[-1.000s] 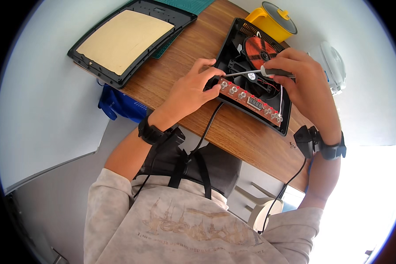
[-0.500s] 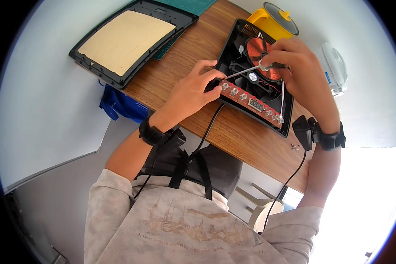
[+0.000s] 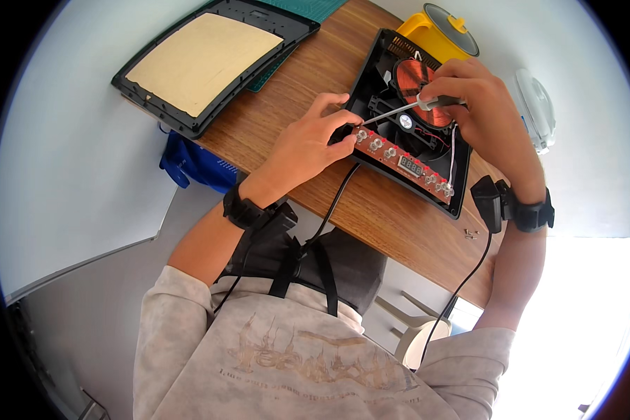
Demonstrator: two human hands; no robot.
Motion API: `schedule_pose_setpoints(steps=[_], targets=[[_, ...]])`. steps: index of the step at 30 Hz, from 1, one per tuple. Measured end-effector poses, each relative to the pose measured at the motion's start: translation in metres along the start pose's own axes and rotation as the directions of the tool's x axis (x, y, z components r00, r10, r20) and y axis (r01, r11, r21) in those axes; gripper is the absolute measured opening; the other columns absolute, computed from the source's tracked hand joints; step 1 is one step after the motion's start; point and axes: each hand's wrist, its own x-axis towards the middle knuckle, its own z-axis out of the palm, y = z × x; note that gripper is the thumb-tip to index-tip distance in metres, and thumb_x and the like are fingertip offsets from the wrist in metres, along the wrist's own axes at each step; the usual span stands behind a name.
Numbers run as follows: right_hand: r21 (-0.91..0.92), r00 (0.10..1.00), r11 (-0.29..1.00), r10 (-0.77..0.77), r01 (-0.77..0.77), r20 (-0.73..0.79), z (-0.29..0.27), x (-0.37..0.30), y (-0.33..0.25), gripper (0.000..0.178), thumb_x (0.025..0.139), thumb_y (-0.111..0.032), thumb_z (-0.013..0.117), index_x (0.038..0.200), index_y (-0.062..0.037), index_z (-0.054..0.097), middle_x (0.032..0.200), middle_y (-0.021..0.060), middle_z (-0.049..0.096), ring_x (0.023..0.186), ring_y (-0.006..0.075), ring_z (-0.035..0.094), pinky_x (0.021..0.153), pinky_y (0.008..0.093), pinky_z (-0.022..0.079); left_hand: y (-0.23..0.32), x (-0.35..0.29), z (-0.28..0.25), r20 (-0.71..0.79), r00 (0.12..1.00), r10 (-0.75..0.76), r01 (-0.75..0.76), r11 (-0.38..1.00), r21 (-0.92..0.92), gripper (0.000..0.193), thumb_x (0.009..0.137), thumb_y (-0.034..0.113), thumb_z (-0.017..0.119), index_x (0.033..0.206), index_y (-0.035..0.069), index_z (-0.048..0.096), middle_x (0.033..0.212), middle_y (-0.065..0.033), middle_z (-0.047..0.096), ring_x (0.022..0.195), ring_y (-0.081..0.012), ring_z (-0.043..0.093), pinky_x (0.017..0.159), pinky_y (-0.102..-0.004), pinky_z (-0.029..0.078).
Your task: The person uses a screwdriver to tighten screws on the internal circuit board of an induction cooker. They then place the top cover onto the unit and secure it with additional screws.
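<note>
An opened induction cooker base (image 3: 457, 204) lies on the table, a copper coil (image 3: 407, 74) and a fan inside it. Along its near side runs a reddish-brown circuit board (image 3: 393, 159) with clear buttons and a small display. My left hand (image 3: 306, 145) pinches the left end of this board between thumb and fingers. In my right hand (image 3: 481, 96) is a screwdriver (image 3: 399, 110), gripped by its grey handle. Its shaft slants down to the left, and its tip meets the board's left end beside my left fingertips. Whatever sits under the tip is too small to make out.
The cooker's black top cover (image 3: 155, 113), backed with a beige sheet, lies at the far left over a green mat (image 3: 305, 8). A yellow pot (image 3: 434, 36) stands behind the base. Several loose screws (image 3: 472, 234) lie at right. A black cable (image 3: 340, 197) hangs over the near edge.
The whole view has shifted slightly. Both hands keep their grips, and the screwdriver tip stays at the left end of the board.
</note>
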Motion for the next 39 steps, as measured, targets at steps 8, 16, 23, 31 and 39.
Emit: schedule_pose_setpoints(steps=[8,16,23,31,39], targets=[[0.016,0.998,0.999,-0.049,0.048,0.026,0.001,0.006,0.006,0.027,0.073,0.016,0.069,0.092,-0.0022,0.073,0.098,0.0098,0.068,0.101,0.0332,0.063,0.086,0.0424,0.053,0.005,0.0,-0.005,0.065,0.996,-0.06,0.062,0.998,-0.029,0.032,0.098,0.032,0.066,0.126,0.016,0.068,0.153,-0.0071,0.047,0.115,-0.0316,0.066,0.092,-0.042,0.056],[-0.036,0.962,0.962,-0.269,0.271,0.054,0.0,0.033,0.019,0.022,0.072,0.011,0.071,0.087,-0.0036,0.071,0.093,0.0073,0.068,0.097,0.0319,0.063,0.082,0.0424,0.053,0.006,0.002,-0.005,0.068,0.994,-0.085,0.088,0.995,-0.045,0.035,0.098,0.03,0.068,0.13,0.015,0.062,0.153,-0.0085,0.047,0.125,-0.0332,0.062,0.097,-0.0423,0.054],[-0.07,0.962,0.971,-0.213,0.227,0.17,-0.008,0.053,0.002,0.029,0.068,0.02,0.066,0.087,-0.0017,0.073,0.096,0.0079,0.07,0.101,0.0302,0.062,0.086,0.0399,0.053,0.007,0.002,-0.003,0.034,0.997,-0.074,0.077,0.993,-0.093,0.038,0.097,0.027,0.069,0.131,0.015,0.057,0.15,-0.0091,0.049,0.124,-0.0344,0.061,0.096,-0.0433,0.054],[-0.222,0.968,0.943,-0.231,0.247,0.096,-0.001,0.044,-0.01,0.024,0.076,0.008,0.071,0.092,-0.0092,0.074,0.094,0.005,0.068,0.1,0.0293,0.063,0.087,0.0402,0.052,0.009,-0.001,-0.005,0.041,0.997,-0.06,0.064,0.994,-0.094,0.038,0.097,0.025,0.068,0.132,0.015,0.055,0.148,-0.009,0.05,0.12,-0.0336,0.063,0.091,-0.0419,0.056],[-0.384,0.98,0.916,-0.04,0.114,0.195,-0.014,0.041,-0.036,0.006,0.08,-0.005,0.077,0.086,-0.0054,0.075,0.076,0.0107,0.069,0.086,0.0314,0.069,0.076,0.0443,0.054,0.004,0.0,0.001,0.001,1.0,-0.029,0.029,0.996,-0.088,0.038,0.097,0.025,0.069,0.131,0.015,0.055,0.146,-0.0088,0.051,0.112,-0.0337,0.066,0.086,-0.0422,0.057]])
